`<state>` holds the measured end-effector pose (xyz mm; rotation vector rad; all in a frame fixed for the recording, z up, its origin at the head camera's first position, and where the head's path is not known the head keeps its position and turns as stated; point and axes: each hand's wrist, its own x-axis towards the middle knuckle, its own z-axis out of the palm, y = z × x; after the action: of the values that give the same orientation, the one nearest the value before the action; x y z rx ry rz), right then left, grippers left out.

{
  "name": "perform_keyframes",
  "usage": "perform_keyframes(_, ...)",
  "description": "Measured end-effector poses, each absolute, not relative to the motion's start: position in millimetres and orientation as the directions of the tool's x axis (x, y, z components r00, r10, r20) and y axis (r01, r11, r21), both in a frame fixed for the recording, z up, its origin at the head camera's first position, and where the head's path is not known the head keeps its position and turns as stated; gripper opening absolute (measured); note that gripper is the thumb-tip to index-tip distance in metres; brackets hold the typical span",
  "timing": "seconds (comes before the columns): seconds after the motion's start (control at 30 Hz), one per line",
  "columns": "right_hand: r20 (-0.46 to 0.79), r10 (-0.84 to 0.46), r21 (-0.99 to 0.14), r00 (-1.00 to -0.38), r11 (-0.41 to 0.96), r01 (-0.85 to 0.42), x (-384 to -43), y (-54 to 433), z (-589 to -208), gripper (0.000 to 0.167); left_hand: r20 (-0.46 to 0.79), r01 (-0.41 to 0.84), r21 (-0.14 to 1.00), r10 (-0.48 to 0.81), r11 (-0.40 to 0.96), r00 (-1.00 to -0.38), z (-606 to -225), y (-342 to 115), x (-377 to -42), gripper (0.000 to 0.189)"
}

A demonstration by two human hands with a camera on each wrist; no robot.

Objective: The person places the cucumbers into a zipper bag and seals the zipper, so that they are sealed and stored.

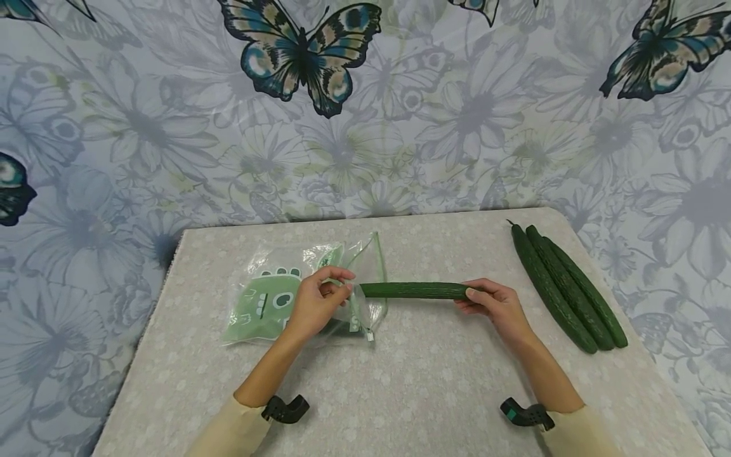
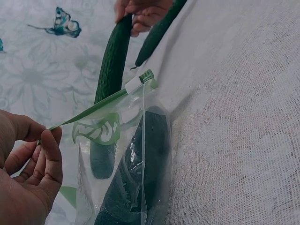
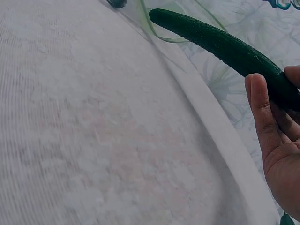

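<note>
A clear zip bag (image 1: 259,311) with a green cartoon print lies left of centre on the table, its green-edged mouth facing right. My left hand (image 1: 320,298) pinches the bag's rim and holds the mouth apart. My right hand (image 1: 495,306) grips one end of a long cucumber (image 1: 414,291). The cucumber's other end is inside the bag's mouth, as the left wrist view (image 2: 110,70) shows. A second dark green cucumber (image 2: 154,136) lies inside the bag, seen through the plastic. A white slider (image 2: 133,85) sits at one end of the zip.
Three cucumbers (image 1: 565,289) lie side by side at the table's right. The table (image 1: 422,393) has a pale patterned cloth, and its back edge meets a butterfly-print curtain (image 1: 400,127). Black wrist cameras (image 1: 288,409) sit on both forearms.
</note>
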<state>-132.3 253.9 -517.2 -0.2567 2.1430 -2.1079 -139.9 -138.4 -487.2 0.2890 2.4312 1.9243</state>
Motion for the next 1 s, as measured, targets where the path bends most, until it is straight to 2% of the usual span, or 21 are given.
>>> perform_keyframes(0.5, 0.035, -0.322, -0.999, -0.946, -0.014, -0.032, -150, 207, -525, 0.037, 0.1, 0.133, 0.971, 0.167, 0.199, -0.981, -485, -135, -139, 0.024)
perform_keyframes(1.0, -0.03, -0.438, -0.999, -0.898, -0.023, 0.044, -161, 156, -530, 0.041, 0.102, 0.137, 0.969, 0.173, 0.204, -0.98, -482, -130, -139, 0.024)
